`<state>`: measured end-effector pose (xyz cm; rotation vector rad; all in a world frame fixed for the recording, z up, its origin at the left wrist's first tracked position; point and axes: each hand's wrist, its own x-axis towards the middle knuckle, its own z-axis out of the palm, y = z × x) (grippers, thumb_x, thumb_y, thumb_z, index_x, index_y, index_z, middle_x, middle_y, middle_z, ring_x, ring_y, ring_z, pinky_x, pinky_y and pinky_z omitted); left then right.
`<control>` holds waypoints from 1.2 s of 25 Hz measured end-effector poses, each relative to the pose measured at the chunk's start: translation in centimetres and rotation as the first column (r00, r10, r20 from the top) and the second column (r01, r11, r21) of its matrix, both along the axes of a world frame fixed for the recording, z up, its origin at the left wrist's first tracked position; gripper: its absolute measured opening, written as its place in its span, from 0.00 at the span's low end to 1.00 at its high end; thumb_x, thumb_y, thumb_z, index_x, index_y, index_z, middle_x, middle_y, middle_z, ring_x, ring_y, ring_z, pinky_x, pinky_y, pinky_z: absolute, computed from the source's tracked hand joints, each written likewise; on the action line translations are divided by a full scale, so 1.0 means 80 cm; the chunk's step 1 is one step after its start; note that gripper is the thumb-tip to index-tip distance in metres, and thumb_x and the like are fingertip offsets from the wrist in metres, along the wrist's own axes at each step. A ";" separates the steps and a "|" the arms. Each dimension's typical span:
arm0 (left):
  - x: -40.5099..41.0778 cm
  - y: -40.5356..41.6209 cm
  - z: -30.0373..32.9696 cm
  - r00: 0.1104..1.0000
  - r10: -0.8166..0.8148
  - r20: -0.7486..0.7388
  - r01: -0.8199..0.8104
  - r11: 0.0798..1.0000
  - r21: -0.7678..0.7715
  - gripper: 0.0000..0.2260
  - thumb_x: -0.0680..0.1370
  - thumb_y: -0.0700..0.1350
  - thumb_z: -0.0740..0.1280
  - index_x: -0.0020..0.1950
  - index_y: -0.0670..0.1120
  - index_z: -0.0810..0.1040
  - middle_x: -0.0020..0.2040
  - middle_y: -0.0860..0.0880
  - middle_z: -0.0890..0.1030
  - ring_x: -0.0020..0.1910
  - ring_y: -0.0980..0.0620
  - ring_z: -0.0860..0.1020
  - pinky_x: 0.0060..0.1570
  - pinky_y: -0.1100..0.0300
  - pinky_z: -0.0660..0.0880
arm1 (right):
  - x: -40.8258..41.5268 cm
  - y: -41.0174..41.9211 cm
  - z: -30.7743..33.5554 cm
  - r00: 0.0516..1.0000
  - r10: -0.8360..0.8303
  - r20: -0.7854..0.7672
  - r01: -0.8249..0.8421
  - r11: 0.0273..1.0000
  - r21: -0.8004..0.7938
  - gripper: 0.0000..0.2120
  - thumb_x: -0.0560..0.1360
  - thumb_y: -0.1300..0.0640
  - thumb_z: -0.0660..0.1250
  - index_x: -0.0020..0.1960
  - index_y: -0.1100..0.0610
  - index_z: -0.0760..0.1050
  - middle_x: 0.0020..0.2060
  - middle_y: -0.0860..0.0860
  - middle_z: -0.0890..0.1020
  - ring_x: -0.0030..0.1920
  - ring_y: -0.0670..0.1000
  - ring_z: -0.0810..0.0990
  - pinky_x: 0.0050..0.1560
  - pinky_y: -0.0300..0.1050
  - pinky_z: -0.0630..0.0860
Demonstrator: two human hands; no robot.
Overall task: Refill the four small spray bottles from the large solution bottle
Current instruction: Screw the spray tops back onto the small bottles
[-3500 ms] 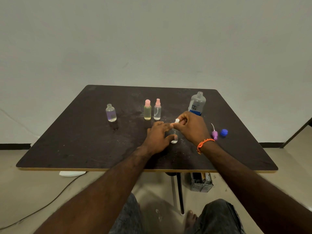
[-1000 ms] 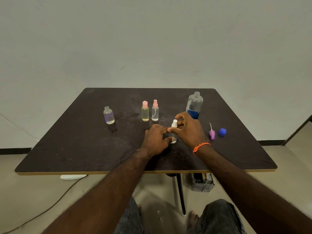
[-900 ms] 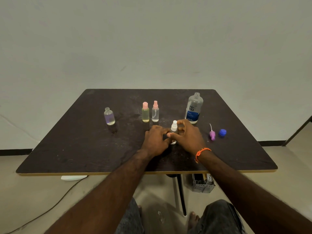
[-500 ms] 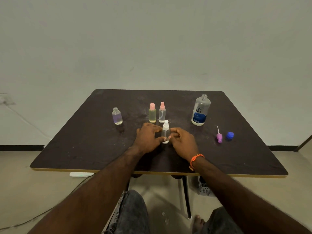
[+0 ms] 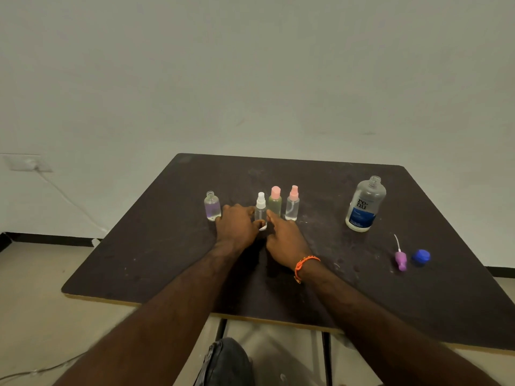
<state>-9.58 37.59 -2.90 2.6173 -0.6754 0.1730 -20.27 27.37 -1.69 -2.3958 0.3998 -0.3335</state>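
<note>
A clear spray bottle with a white cap (image 5: 260, 209) stands upright on the dark table (image 5: 172, 246). My left hand (image 5: 237, 224) grips its lower body from the left. My right hand (image 5: 284, 237) touches its base from the right with a fingertip. Just to its right stand a greenish bottle with a pink cap (image 5: 275, 203) and a clear bottle with a pink sprayer (image 5: 292, 204). An uncapped bottle with purple liquid (image 5: 212, 207) stands left of my left hand. The large solution bottle (image 5: 365, 205) stands uncapped at the right.
A purple sprayer head with its tube (image 5: 400, 257) and a blue cap (image 5: 421, 257) lie on the table at the right, near the solution bottle. A cable runs along the floor at the left.
Both hands slid the white-capped bottle away from me and to the left, up beside the pink-capped bottles. The right hand left the cap and now touches the base.
</note>
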 end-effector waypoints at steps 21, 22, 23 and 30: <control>0.010 0.065 0.007 0.954 0.041 0.296 0.014 0.983 -0.182 0.15 0.76 0.52 0.74 0.62 0.52 0.80 0.71 0.50 0.74 0.72 0.46 0.67 0.67 0.44 0.66 | 0.008 0.020 -0.003 0.997 0.049 0.065 -0.042 0.995 -0.094 0.31 0.67 0.63 0.62 0.70 0.50 0.74 0.61 0.51 0.81 0.60 0.53 0.79 0.60 0.51 0.78; 0.016 0.080 0.008 0.950 0.082 0.301 -0.019 0.978 -0.207 0.17 0.75 0.53 0.75 0.62 0.52 0.79 0.72 0.49 0.73 0.73 0.46 0.66 0.66 0.43 0.65 | 0.015 0.026 -0.004 0.995 0.080 0.053 -0.074 0.990 -0.118 0.32 0.67 0.63 0.62 0.71 0.51 0.73 0.64 0.51 0.80 0.63 0.53 0.78 0.63 0.50 0.77; 0.024 0.094 0.006 0.955 0.110 0.275 -0.055 0.978 -0.203 0.20 0.75 0.54 0.76 0.64 0.52 0.78 0.74 0.49 0.72 0.75 0.46 0.65 0.67 0.43 0.64 | 0.023 0.033 -0.003 0.993 0.111 0.033 -0.106 0.985 -0.136 0.33 0.67 0.63 0.62 0.72 0.51 0.71 0.66 0.51 0.79 0.65 0.52 0.77 0.65 0.50 0.75; 0.091 0.126 -0.003 0.984 0.141 -0.111 -0.135 0.989 0.054 0.34 0.78 0.64 0.70 0.81 0.54 0.66 0.82 0.45 0.63 0.81 0.42 0.55 0.74 0.37 0.60 | 0.107 0.064 -0.004 0.968 0.210 -0.135 -0.231 0.959 -0.163 0.41 0.71 0.65 0.62 0.81 0.56 0.51 0.76 0.56 0.67 0.69 0.63 0.71 0.69 0.57 0.70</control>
